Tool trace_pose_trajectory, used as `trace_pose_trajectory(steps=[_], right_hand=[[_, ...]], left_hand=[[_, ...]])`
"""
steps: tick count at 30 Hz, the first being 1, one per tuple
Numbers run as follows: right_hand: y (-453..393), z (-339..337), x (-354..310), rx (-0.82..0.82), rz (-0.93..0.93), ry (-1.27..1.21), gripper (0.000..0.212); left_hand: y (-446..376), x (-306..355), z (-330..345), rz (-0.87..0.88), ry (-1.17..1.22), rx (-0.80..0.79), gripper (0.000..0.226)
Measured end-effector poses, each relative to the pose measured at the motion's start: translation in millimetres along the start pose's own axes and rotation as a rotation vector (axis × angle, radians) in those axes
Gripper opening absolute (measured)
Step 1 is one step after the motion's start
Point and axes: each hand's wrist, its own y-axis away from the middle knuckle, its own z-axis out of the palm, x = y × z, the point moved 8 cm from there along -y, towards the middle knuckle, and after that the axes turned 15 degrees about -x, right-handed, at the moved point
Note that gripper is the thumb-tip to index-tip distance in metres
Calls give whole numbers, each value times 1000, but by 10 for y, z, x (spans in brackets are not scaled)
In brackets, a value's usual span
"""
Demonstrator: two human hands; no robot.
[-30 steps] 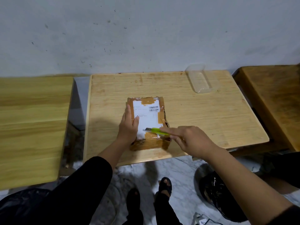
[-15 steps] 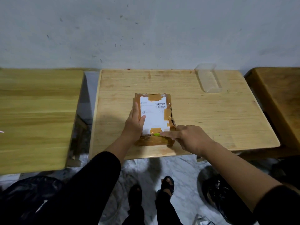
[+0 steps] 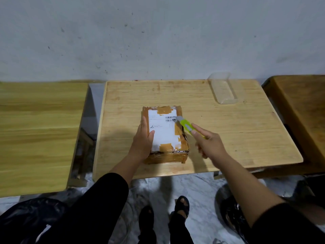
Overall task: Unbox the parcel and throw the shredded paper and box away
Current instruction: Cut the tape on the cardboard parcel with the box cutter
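A brown cardboard parcel (image 3: pixel 165 132) with brown tape and a white shipping label lies on the middle wooden table (image 3: pixel 228 131). My left hand (image 3: pixel 143 140) lies flat on the parcel's left side, holding it down. My right hand (image 3: pixel 209 143) grips a lime-green utility knife (image 3: pixel 187 126). The knife's tip touches the parcel's top right area near the barcode. The tape along the parcel's near top edge looks slit.
A clear plastic tray (image 3: pixel 223 89) lies at the table's back right. Other wooden tables stand to the left (image 3: pixel 38 131) and to the right (image 3: pixel 302 110). Black bin bags sit on the marble floor at lower left (image 3: pixel 26 219) and lower right (image 3: pixel 232 212), beside my sandalled feet.
My right hand has lifted the knife from the parcel's near edge and swung it up to the top right, by the barcode. My left hand stays on the parcel.
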Motion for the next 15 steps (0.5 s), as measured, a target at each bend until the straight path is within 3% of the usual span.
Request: trace_pose_trajectory(steps=[5, 9, 13, 15], right_hand=[[-138, 257, 243, 66, 71, -145, 32], [-152, 270, 285, -52, 78, -123, 35], [-91, 295, 269, -157, 112, -91, 54], [-81, 298, 236, -176, 152, -38, 50]], left_hand=[[-1, -3, -1, 13, -18, -1, 62], [10, 15, 3, 21, -9, 15, 62], [4, 1, 16, 7, -6, 13, 62], [-1, -6, 21, 6, -6, 11, 62]])
